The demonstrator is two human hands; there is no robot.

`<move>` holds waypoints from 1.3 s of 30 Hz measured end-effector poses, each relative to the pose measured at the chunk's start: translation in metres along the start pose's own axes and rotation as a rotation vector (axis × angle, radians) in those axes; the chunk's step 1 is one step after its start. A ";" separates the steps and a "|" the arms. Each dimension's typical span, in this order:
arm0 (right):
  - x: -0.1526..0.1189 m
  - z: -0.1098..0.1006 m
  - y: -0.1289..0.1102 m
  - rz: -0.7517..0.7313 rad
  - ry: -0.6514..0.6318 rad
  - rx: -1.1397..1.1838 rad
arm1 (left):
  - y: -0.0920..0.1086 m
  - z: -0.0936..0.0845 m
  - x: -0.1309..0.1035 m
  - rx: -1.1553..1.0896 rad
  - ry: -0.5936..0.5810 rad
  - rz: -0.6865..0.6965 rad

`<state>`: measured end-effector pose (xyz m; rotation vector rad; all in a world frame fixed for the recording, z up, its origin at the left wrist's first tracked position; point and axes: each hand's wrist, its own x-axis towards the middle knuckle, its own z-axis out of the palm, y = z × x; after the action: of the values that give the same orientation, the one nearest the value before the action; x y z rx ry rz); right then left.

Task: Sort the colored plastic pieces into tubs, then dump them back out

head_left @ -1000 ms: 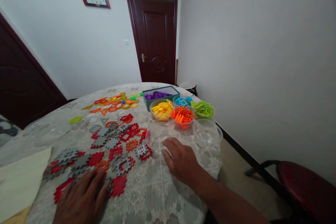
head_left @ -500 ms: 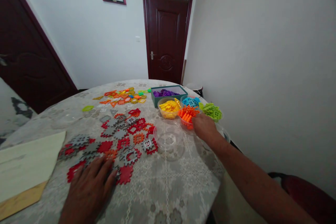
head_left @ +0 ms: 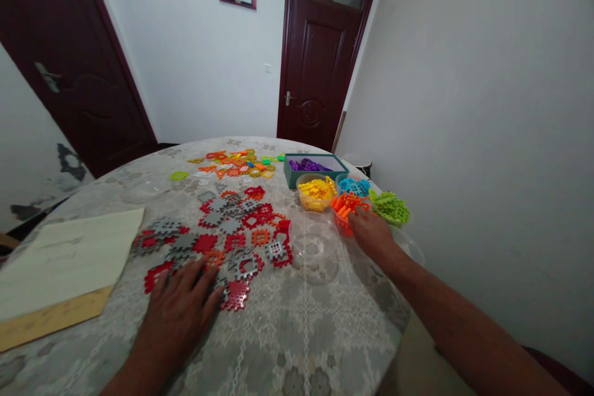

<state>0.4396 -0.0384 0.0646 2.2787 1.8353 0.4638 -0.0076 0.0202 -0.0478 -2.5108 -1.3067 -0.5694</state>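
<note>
Our R hand [head_left: 371, 234] is at the orange pieces [head_left: 347, 203] in their bowl [head_left: 342, 226], nr the table's [head_left: 278, 346] right edge; can't tell if it's gripping any. Our L hand [head_left: 183, 297] rests relaxed, fingers spread, on red & gray tiles [head_left: 205, 243] twd the near edge. Bowls crowd here: prob. best w/ wrist high, fingers tucked, so we don't bump yellow bowl [head_left: 310, 205] or green pieces [head_left: 392, 206]. Most room: btwn see-through bowl [head_left: 315, 249] & near edge.

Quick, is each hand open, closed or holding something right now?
Left hand: open, palm down by the red and gray pieces.
Right hand: at the orange pieces; whether open, closed or holding any cannot be told.
</note>
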 end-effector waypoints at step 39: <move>-0.019 -0.103 -0.047 -0.196 0.273 -0.054 | 0.017 -0.012 -0.002 -0.030 0.052 -0.095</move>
<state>0.3569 -0.0520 0.1428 2.0565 2.1163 0.8134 0.0026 0.0047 -0.0383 -2.4502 -1.4136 -0.6750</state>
